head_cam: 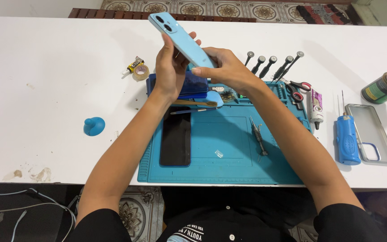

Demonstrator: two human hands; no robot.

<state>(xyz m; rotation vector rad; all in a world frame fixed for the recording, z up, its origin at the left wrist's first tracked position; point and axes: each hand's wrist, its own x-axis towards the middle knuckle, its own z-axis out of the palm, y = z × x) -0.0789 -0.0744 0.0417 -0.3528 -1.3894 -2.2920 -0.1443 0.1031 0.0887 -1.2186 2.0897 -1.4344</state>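
Both my hands hold a light blue phone (175,33) up above the table, its back with the camera lenses facing me and its top end tilted up to the left. My left hand (170,67) grips its lower left side. My right hand (224,67) pinches its lower end from the right. Below them lies a teal work mat (229,161) with a black phone screen (176,138) flat on its left part and a dark blue block (193,85) at its far edge.
A screwdriver (259,136) lies on the mat. Several screwdrivers (272,62) stand at the back, with scissors (297,89) and a glue tube (316,106) to the right. A blue electric tool (347,139), clear case (372,132), green can (386,83), tape roll (140,71) and blue suction cup (94,126) lie around.
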